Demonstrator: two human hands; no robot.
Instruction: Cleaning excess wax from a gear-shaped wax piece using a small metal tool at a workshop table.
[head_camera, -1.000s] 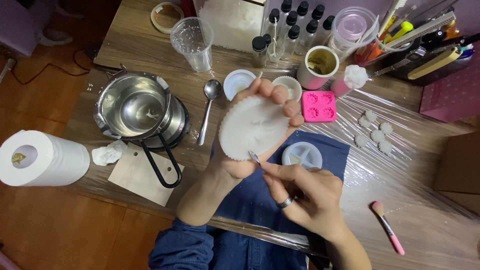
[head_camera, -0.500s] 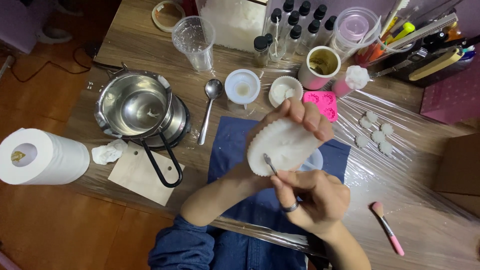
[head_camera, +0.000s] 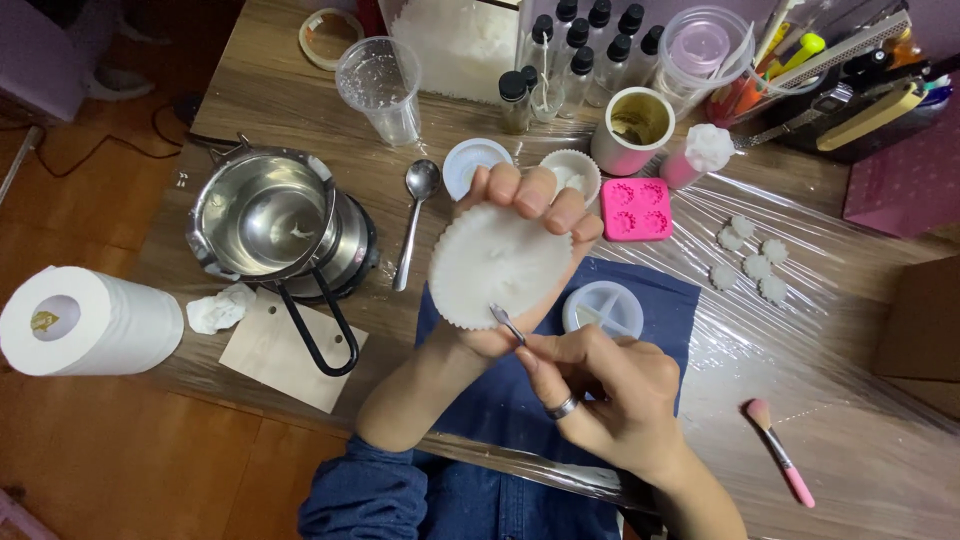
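2 hands meet at frame centre: left hand (head_camera: 520, 215) fingers clamp the white fluted mold (head_camera: 498, 263), right hand (head_camera: 600, 385) fingers pinch a metal pick (head_camera: 507, 322), which could slip and gouge the wax.

1. Bare plastic-wrapped tabletop (head_camera: 860, 400) lies open to the right; only a pink-handled brush (head_camera: 778, 450) lies there.
2. A steel pot (head_camera: 268, 215) and white paper-towel roll (head_camera: 90, 320) crowd the left.
3. Black-capped glass bottles (head_camera: 570, 60) and a clear plastic cup (head_camera: 382, 88) block the far edge.
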